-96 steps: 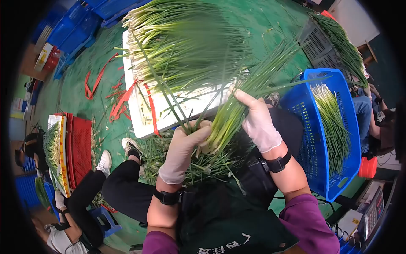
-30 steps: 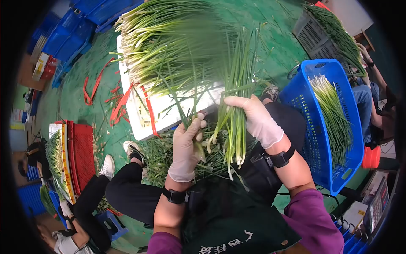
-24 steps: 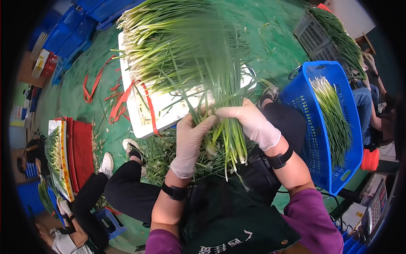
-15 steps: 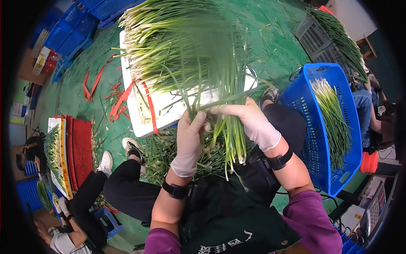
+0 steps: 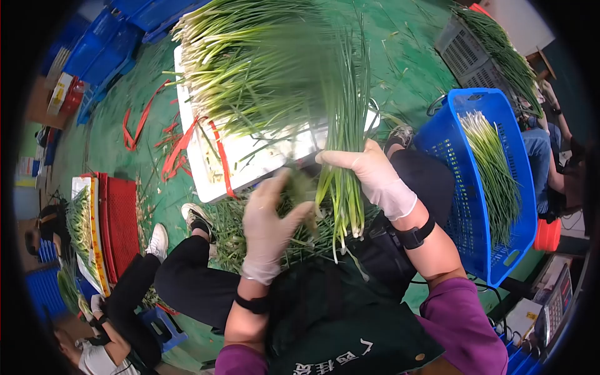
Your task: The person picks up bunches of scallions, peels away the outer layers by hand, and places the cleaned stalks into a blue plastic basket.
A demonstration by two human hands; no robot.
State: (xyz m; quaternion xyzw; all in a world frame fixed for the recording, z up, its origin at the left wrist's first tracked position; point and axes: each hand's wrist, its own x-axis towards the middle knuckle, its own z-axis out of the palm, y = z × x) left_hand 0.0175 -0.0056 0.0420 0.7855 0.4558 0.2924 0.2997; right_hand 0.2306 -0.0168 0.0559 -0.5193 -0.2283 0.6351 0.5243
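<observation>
In the head view my right hand [image 5: 381, 178], in a pale glove, is closed around a bunch of spring onions [image 5: 342, 194]. Their white root ends hang down over my lap, and the green leaves stretch up past the board. My left hand [image 5: 270, 228], gloved too, is lower and to the left, thumb and fingers apart. Blurred green scraps [image 5: 304, 190] are beside its fingertips, over a heap of trimmed leaves [image 5: 237, 234] between my legs. A large pile of spring onions [image 5: 244, 69] lies on the white board [image 5: 203, 165] ahead.
To my right stands a blue basket [image 5: 453, 169] holding spring onions. A grey crate [image 5: 462, 56] is behind it. Red strips [image 5: 178, 153] lie on the green floor. At left, a person [image 5: 103, 347] with gloved hands sits near red crates [image 5: 119, 222]; another person sits at far right.
My left hand has come away from the bunch, moving down and left with its fingers spread, and loose green leaves drop beside it. My right hand keeps its hold.
</observation>
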